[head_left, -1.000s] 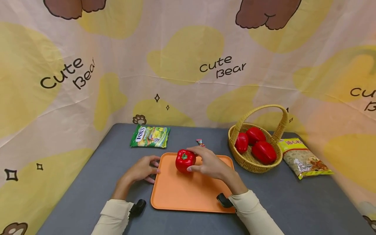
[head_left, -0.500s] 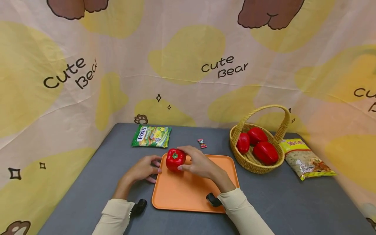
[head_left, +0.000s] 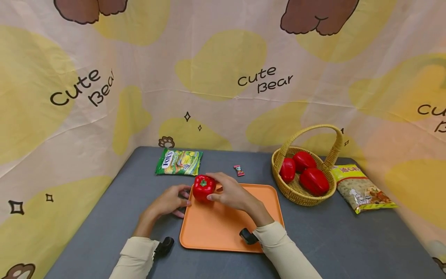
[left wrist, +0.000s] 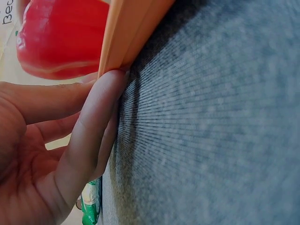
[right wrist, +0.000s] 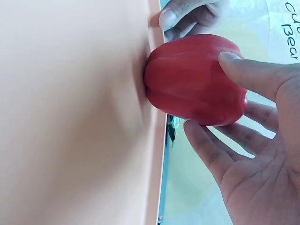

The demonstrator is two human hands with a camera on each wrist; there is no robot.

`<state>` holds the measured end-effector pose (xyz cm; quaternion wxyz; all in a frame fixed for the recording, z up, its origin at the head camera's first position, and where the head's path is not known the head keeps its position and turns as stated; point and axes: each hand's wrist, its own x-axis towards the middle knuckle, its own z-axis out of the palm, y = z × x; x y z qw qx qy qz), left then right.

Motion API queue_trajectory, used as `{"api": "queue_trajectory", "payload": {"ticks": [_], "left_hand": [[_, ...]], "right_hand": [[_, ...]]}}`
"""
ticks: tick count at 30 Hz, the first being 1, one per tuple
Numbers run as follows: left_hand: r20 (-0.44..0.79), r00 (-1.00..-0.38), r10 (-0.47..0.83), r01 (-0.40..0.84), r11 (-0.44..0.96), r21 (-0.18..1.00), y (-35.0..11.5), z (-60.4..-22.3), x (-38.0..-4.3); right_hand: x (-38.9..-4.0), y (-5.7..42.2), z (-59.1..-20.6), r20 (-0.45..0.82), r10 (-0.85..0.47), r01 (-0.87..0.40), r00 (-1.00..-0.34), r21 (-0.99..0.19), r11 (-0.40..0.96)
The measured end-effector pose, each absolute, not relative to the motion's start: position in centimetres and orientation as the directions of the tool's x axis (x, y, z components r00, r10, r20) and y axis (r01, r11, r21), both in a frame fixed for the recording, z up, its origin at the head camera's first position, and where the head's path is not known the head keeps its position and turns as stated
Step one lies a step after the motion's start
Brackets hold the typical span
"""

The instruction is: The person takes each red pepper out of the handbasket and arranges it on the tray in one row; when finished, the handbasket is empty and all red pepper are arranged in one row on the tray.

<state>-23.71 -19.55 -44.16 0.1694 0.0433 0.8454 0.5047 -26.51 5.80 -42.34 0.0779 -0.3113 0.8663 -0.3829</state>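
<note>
"Leftward goes the red pepper, right hand pinching it at the far-left corner of the orange tray!"

"Careful: released off balance, its rounded body could roll over the rim."

"Left wrist view catches the left hand pinching that rim, above and below; head view hides the underside."
</note>
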Motion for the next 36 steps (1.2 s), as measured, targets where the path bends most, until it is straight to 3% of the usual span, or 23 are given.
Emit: {"api": "queue_trajectory", "payload": {"ticks": [24,36], "left_hand": [[-0.262,-0.943,0.204,-0.130,0.500,0.856,-19.4,-44.5,-23.7],[-0.248,-0.943,0.221,-0.115,0.485,0.867,-19.4,-44.2,-23.6]], "right_hand": [[-26.7,5.6,-42.4,0.094,-0.580,-0.452,-0.809,-0.730,0.513],[-25.5,9.1,-41.3,0.188,-0.543,-0.502,-0.819,-0.693,0.517]]}}
